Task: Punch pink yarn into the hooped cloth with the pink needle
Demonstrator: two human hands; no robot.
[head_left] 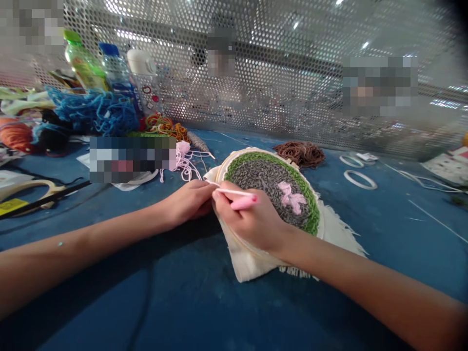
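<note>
My right hand (252, 219) is closed round a pink-handled punch needle (243, 201), above the left part of the hoop. A pale pink strand of yarn (234, 192) runs along the handle towards my left hand (192, 200). The left fingers are closed on the strand by the tool's front end, which the fingers hide. Beneath my right hand, a round embroidery hoop (218, 171) holds cream cloth (243, 265) with frayed edges. Grey loops (252, 170) fill its middle, ringed by green loops (312, 212), with a small pink patch (291, 197) on the grey.
Loose pink yarn (183, 158) lies beyond my left hand, and a brown yarn bundle (302, 153) behind the hoop. Blue yarn (98, 109) and bottles (82, 58) crowd the back left. White rings (360, 180) lie right. A perforated metal screen (256, 92) borders the blue table (183, 302).
</note>
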